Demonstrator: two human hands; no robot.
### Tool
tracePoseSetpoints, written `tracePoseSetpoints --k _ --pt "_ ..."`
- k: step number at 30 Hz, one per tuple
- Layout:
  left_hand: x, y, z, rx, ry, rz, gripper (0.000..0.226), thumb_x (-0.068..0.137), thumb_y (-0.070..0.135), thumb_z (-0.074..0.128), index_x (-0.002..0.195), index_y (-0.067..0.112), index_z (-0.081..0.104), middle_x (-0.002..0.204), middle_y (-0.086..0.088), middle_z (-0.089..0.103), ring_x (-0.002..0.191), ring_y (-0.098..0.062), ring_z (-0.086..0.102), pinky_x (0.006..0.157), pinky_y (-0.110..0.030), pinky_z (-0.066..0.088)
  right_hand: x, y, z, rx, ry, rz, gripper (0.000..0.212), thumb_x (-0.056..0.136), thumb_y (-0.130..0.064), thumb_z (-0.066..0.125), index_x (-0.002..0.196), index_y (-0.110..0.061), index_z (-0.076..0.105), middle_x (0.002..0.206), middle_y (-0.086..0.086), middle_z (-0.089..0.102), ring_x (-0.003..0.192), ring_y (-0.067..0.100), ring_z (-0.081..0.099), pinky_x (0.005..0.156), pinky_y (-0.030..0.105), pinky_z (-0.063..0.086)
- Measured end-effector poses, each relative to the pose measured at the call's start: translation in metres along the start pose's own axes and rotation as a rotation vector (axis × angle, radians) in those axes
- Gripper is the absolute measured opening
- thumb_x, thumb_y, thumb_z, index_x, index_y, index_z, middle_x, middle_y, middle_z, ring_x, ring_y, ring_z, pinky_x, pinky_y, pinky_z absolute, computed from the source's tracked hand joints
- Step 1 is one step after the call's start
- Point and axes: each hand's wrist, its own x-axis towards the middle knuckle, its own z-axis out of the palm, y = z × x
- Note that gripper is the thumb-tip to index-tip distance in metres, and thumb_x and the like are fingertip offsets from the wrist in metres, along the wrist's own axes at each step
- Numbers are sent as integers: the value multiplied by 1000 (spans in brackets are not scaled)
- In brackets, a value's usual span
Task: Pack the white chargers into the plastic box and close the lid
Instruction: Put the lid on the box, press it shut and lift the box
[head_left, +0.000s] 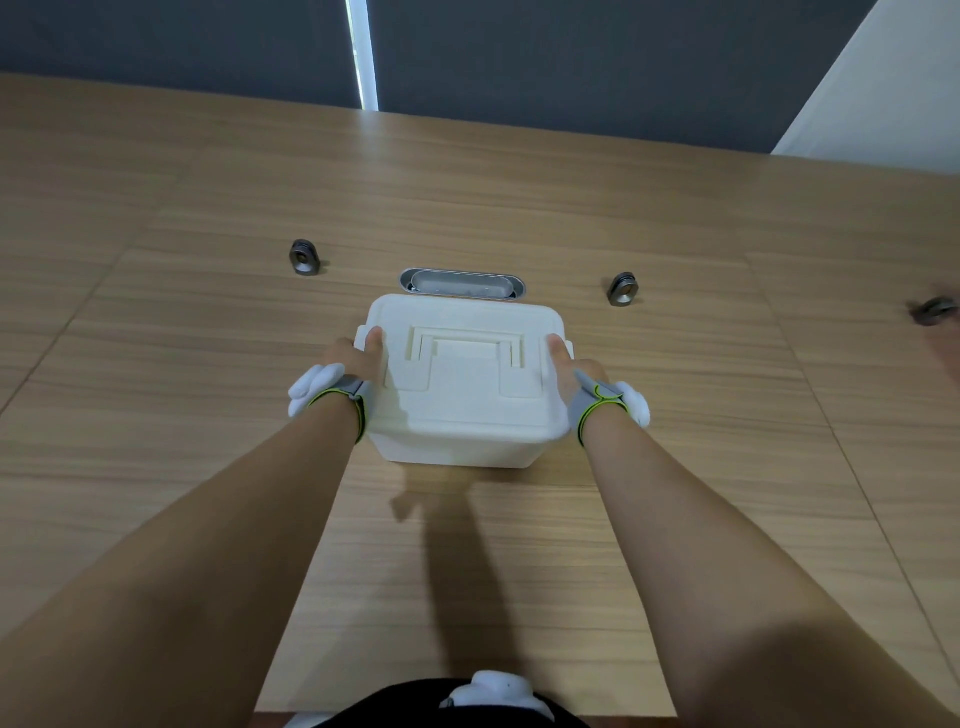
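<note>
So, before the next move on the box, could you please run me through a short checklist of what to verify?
1. Lid sits on the plastic box: ok, it looks flat.
2. Left hand grip on the lid's left edge, thumb on top: ok.
3. Right hand grip on the right edge, thumb on top: ok.
4. Side latches snapped: cannot tell, the hands hide them.
5. Chargers inside: cannot tell, the box is opaque; none lie on the table.
6. Lid handle folded flat: ok.
</note>
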Motion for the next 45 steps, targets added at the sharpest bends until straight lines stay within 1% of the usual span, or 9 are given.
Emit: tracePoseSetpoints --k 10,13,17,20,27,36,38,41,45 --pt "6 9 -5 119 -70 -68 79 83 65 18 126 10 53 128 -16 58 113 -35 54 86 -42 36 -2 -7 -2 -77 102 32 95 67 -90 10 107 -24 65 79 0 60 90 25 53 77 35 35" --pt "4 19 -6 53 17 -24 64 86 53 31 129 10 48 134 -17 54 119 -36 51 101 -42 38 0 -7 -1 -78 88 37 97 64 -91 11 122 -28 59 125 -3 61 125 22 48 100 34 34" --pt "-14 41 -2 111 311 294 52 89 32 50 135 11 38 141 -19 39 125 -39 41 102 -47 35 5 -16 -5 199 -109 19 89 78 -78 35 140 -14 42 148 7 43 136 27 39 114 42 30" --pt "-32 55 14 204 261 697 61 89 41 49 143 19 33 150 -14 32 135 -34 33 110 -46 28 10 -14 -13 206 -148 30 86 82 -74 35 142 -13 41 149 9 41 136 28 40 115 43 29" --pt "-53 58 61 551 -26 843 69 90 64 18 149 35 -1 162 1 -5 148 -28 -8 119 -53 -8 20 -5 -29 512 -268 11 39 96 -41 44 80 -8 58 90 6 62 80 23 62 93 39 51" --pt "-49 59 64 605 -16 826 68 88 65 8 149 36 -3 161 2 -8 148 -29 -10 119 -53 -8 27 -4 -37 549 -185 -53 27 95 -23 50 71 -12 57 70 2 58 60 12 54 56 23 53" --pt "-50 59 64 607 -22 822 67 89 65 8 149 36 -3 161 2 -9 148 -29 -10 119 -53 -8 31 -8 -32 503 -135 -92 17 91 -26 56 85 -10 57 85 8 60 66 19 55 65 30 54" --pt "-51 60 64 604 -26 821 66 90 63 8 149 35 -3 161 2 -9 148 -29 -10 119 -53 -8 35 -11 -27 313 -5 -200 27 80 -34 65 64 -22 47 89 8 59 83 24 59 83 37 52" --pt "-51 62 62 604 -24 820 64 92 61 9 149 35 -3 161 2 -8 148 -30 -10 119 -54 -7 15 -8 -20 183 156 -349 24 66 -35 70 68 -11 67 71 9 73 71 30 68 60 31 55"
